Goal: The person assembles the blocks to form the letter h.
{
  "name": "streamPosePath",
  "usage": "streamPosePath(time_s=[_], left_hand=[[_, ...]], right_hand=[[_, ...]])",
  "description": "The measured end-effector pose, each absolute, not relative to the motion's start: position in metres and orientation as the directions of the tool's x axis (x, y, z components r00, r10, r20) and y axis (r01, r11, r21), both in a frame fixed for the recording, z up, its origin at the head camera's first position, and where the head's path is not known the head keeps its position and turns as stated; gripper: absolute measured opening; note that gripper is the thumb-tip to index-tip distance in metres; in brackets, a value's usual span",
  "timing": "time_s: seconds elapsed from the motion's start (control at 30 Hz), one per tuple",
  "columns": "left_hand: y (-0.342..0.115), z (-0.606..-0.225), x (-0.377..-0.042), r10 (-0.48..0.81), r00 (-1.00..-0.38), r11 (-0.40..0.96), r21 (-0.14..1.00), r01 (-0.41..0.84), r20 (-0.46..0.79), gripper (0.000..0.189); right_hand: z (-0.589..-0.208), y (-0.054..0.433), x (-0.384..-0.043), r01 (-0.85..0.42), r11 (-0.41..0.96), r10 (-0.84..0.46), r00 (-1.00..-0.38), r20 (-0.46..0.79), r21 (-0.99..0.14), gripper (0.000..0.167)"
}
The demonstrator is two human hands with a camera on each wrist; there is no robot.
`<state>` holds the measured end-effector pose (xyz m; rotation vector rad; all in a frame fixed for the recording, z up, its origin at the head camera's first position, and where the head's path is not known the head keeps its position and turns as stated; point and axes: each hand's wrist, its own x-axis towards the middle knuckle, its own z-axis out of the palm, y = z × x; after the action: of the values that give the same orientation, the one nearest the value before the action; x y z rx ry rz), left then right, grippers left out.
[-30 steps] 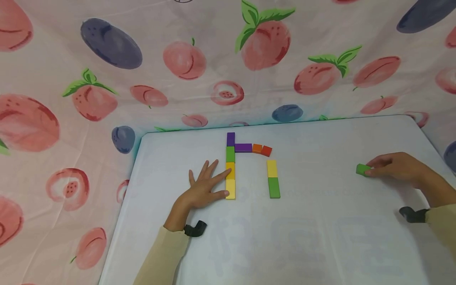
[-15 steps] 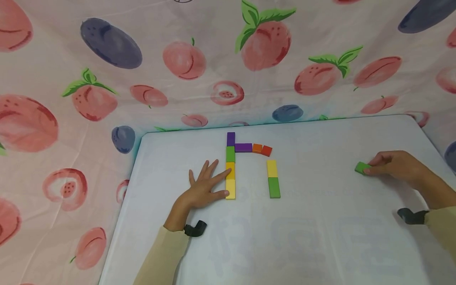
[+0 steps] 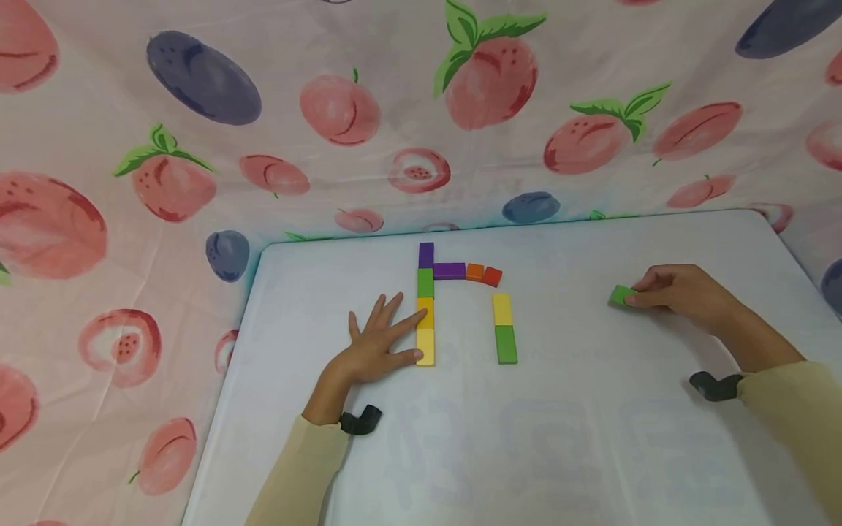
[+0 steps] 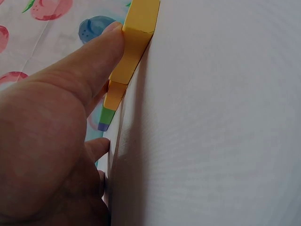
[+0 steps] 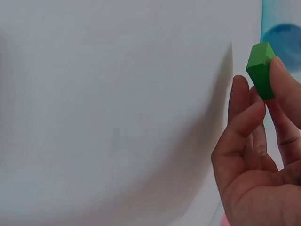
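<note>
My right hand (image 3: 684, 292) pinches a green block (image 3: 621, 296) between thumb and fingers. In the right wrist view the green block (image 5: 261, 68) stands out past the thumb tip. My left hand (image 3: 373, 351) lies with spread fingers beside a column of blocks. Its thumb touches the lower yellow block (image 3: 426, 349), and the index fingertip rests on the darker yellow block (image 3: 427, 301) above. Higher in that column come a green block (image 3: 425, 283) and a purple block (image 3: 426, 255). The left wrist view shows the thumb against the yellow block (image 4: 141, 19).
From the column, a purple block (image 3: 449, 271), an orange block (image 3: 475, 272) and a red block (image 3: 492, 277) run right. Below them, a yellow block (image 3: 502, 310) meets a green block (image 3: 506, 345). The white table (image 3: 579, 438) ends at a fruit-print cloth (image 3: 388, 58).
My right hand has moved left and slightly toward the table's back edge, carrying the green block, which it has turned a little. The left hand has stayed on the column.
</note>
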<state>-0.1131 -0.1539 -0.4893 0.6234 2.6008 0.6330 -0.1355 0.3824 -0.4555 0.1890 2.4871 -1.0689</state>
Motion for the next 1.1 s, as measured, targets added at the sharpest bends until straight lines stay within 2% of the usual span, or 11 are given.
streamPosePath(time_s=[0.53,1.1], left_hand=[[-0.154,-0.488,-0.112,0.496,-0.825,0.803,0.506,0.317,-0.27,0.072],[-0.154,-0.49,-0.114,0.489,-0.828,0.807,0.501,0.311,-0.274,0.072]], right_hand=[[-0.457,0.304,-0.151,0.237,0.601,-0.131,-0.913,-0.387,-0.763,0.041],[-0.467,0.234,-0.175,0.269,0.573,-0.127,-0.904,-0.408,-0.774,0.03]])
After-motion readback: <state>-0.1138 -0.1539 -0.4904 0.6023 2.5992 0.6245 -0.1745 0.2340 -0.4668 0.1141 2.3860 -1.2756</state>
